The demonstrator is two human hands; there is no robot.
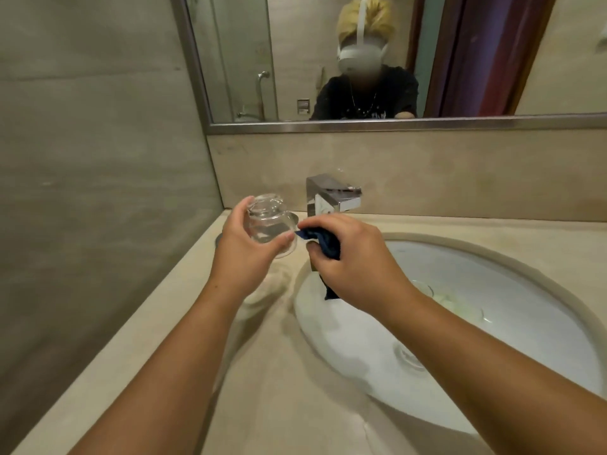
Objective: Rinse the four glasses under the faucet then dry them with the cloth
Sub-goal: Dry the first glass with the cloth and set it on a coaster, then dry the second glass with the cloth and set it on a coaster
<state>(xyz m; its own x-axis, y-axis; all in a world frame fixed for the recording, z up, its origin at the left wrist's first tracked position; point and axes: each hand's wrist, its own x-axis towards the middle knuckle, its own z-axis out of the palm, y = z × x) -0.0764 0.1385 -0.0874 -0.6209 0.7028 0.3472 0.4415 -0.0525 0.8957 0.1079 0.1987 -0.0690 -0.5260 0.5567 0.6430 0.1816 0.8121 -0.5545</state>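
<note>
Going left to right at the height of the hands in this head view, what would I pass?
First the wall, left hand, clear glass it holds, blue cloth, right hand gripping that cloth, then the bare bowl of the sink.

No words or numbers can be read here. The black shirt (364,93) seen in the mirror (427,123) has a small pale print, but it is too blurry to read.

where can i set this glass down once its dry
Bare counter near you, between your forearms, left of the sink rim; also the strip right of the faucet. Crowded under the left hand, where another glass stands, and in the sink.
</note>
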